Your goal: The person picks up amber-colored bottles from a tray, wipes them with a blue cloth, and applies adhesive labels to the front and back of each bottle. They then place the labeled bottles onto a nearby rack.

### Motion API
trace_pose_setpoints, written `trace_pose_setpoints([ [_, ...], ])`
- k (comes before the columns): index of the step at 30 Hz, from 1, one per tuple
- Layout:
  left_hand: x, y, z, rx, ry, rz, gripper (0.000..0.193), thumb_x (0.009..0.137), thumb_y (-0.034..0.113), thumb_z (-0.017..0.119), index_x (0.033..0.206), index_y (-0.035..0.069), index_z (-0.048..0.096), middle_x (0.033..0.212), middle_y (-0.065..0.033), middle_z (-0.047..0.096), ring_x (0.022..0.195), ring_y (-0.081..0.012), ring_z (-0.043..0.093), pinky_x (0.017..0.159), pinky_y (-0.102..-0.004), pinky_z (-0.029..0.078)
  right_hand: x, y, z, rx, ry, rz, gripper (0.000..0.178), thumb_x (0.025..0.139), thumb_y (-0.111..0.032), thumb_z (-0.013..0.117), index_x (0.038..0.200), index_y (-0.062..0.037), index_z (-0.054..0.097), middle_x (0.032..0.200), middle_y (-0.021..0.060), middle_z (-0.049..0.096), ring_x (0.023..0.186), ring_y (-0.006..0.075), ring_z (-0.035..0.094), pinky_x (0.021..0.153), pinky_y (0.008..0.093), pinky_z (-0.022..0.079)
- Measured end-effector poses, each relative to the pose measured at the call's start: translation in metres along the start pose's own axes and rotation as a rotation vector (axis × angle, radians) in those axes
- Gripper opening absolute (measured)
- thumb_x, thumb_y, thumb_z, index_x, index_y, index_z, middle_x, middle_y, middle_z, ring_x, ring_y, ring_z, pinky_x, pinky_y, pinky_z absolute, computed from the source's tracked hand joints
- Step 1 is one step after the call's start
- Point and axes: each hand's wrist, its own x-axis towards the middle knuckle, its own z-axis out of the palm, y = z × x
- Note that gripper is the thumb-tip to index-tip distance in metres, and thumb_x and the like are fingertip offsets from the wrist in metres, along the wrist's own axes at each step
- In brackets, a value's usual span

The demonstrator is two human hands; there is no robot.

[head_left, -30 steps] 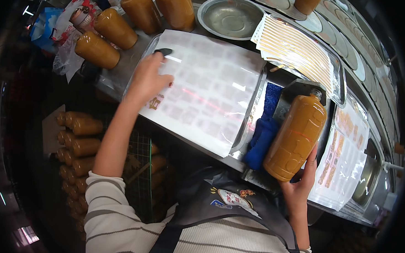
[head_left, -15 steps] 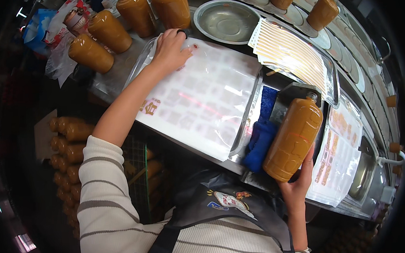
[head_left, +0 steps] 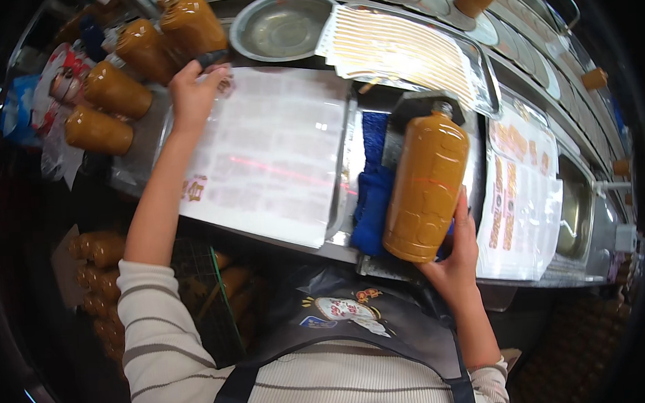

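Observation:
At the far left corner of the white decal sheet (head_left: 276, 153), my left hand (head_left: 192, 99) is closed, its thumb and fingers pinching a small printed decal (head_left: 224, 84). A dark piece (head_left: 211, 59) shows at its fingertips; its kind is unclear. My right hand (head_left: 453, 257) grips the lower right side of a glossy caramel-brown bottle (head_left: 429, 185). The bottle leans with its neck away from me, against a metal holder (head_left: 428, 107). A red light line crosses the sheet and the bottle. Blue cloth (head_left: 372, 206) lies between them.
Several brown bottles (head_left: 116, 90) stand at the far left. A round metal basin (head_left: 284, 27) and gold-striped sheets (head_left: 402, 51) on a tray lie behind. More printed sheets (head_left: 520, 220) are at the right, beside a conveyor (head_left: 511, 38) carrying bottles. Bottles (head_left: 100, 279) are stacked low at left.
My left hand has drawn leftward across the sheet's far edge, and the small decal has moved with it. The whole view has shifted; my right hand still grips the bottle.

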Motion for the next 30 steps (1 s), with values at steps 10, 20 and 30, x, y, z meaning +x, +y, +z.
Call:
trace_pose_setpoints([
  [10,-0.139,0.19,0.045,-0.03,-0.467,0.264,0.031,0.084,-0.004,0.073,0.115,-0.002,0.069,0.089,-0.0067,0.072,0.084,-0.0127,0.067,0.082,-0.0272,0.052,-0.005,0.015,0.005,0.045,0.045,-0.058,0.105,0.07,-0.016,0.084,0.156,-0.001,0.026,0.118,0.0226,0.056,0.093,0.0363,0.063,0.072,0.0404,0.053],
  [20,-0.135,0.211,0.148,-0.552,-0.586,-0.084,0.014,0.088,0.002,0.072,0.1,0.0,0.066,0.089,-0.0039,0.071,0.083,-0.0087,0.065,0.074,-0.0254,0.054,0.002,0.006,-0.043,0.496,-0.235,0.276,0.1,0.066,-0.017,0.082,0.154,-0.008,0.036,0.119,0.0074,0.055,0.062,0.0075,0.046,0.057,0.0192,0.037],
  [30,-0.132,0.198,0.168,-0.48,-0.527,0.028,0.009,0.087,0.002,0.071,0.094,0.0,0.066,0.085,-0.0023,0.069,0.08,-0.0068,0.064,0.071,-0.0239,0.053,0.032,0.004,0.0,0.893,0.1,0.352,0.069,0.09,-0.021,0.072,0.147,-0.0029,0.039,0.11,0.0067,0.064,0.065,0.0011,0.053,0.057,0.0144,0.04],
])
